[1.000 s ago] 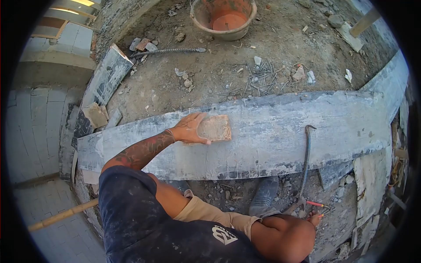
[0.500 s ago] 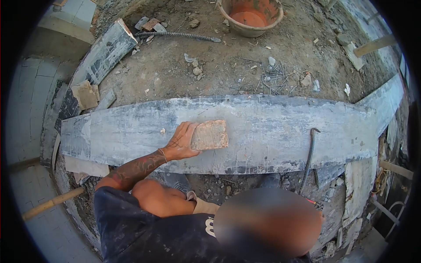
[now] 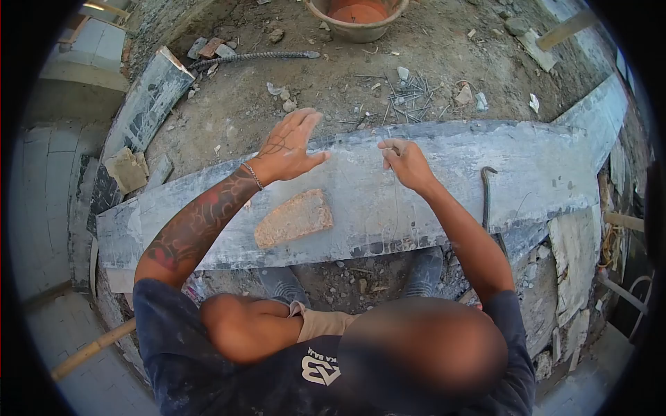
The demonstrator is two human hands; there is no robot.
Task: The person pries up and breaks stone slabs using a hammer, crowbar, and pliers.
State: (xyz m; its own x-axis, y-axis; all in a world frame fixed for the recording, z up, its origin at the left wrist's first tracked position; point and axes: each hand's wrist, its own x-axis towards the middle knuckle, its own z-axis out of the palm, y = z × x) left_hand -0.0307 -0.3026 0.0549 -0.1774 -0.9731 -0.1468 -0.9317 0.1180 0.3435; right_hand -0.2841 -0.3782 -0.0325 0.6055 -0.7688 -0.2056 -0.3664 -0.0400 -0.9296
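My left hand (image 3: 290,143) is over the far edge of the long grey board (image 3: 534,166), fingers stretched out, thumb apart, holding nothing. Below it, a broken piece of brick (image 3: 295,218) lies flat on the board, touched by neither hand. Toward the middle, my right hand (image 3: 406,161) is above the board with its fingers drawn together in a pinch. A faint thin line seems to run down the board below those fingers, but what they hold is too small to make out. A hooked metal bar (image 3: 486,197) rests across the board to the right.
Loose nails (image 3: 415,97) are scattered on the dirt beyond the board. A bucket (image 3: 361,31) with orange insides stands at the far side. Another board (image 3: 149,100) and a ribbed bar (image 3: 257,57) lie at left, a bamboo pole (image 3: 94,349) lower left.
My left hand has let go of the brick piece and moved away over the board. The brick now lies tilted nearer to me. My right hand has come into view.
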